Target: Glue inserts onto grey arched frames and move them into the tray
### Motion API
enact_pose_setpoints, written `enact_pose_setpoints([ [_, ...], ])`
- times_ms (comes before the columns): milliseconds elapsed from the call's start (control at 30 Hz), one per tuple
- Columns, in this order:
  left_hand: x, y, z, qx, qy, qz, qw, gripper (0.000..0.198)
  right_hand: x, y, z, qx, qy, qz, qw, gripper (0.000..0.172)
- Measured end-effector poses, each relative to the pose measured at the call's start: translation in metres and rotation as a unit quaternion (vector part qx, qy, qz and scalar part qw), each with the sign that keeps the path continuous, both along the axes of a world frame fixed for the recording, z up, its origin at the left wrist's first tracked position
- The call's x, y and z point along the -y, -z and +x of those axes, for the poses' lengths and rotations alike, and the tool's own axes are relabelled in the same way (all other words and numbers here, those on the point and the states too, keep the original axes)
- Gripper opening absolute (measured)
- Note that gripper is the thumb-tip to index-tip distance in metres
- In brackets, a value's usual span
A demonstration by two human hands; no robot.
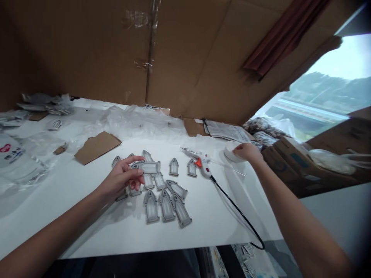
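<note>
My left hand (pixel 127 175) pinches a small grey arched window frame (pixel 149 167) with a clear-looking middle, held sideways above the table. Beneath and around it lie several more frames of the same kind, such as one arched frame (pixel 151 207) near the front and another arched frame (pixel 174 167) standing apart to the right. A white glue gun (pixel 205 168) with an orange trigger lies between my hands, its nozzle pointing to the far left. At the right, the closed fingers of my right hand (pixel 246 151) are on a white, curved, roll-like item (pixel 231 153); its exact kind is unclear.
A black cord (pixel 237 210) runs from the glue gun over the front edge of the white table (pixel 116 235). Clear plastic (pixel 124 121) and a cardboard scrap (pixel 97 147) lie behind. A cardboard wall (pixel 179 58) closes the back; boxes (pixel 301 158) stand right.
</note>
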State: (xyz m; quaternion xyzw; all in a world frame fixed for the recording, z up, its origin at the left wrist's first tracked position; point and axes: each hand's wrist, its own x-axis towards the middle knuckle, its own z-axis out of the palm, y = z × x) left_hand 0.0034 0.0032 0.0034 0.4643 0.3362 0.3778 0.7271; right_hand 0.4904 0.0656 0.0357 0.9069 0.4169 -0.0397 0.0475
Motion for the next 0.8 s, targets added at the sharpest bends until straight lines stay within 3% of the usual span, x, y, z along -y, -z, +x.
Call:
enact_pose_setpoints([
  [300,0.004,-0.006,-0.001,0.083,0.041,-0.051,0.994,0.046,-0.013,0.01,0.016,0.016,-0.003,-0.032,0.999,0.03],
  [600,0.003,-0.006,-0.003,0.095,0.069,-0.069,0.991,0.055,-0.014,0.003,0.01,0.022,0.009,-0.049,0.999,0.028],
  [800,0.004,-0.008,-0.003,0.119,0.08,-0.088,0.986,0.048,-0.015,0.005,0.013,0.02,0.009,-0.031,0.999,0.029],
])
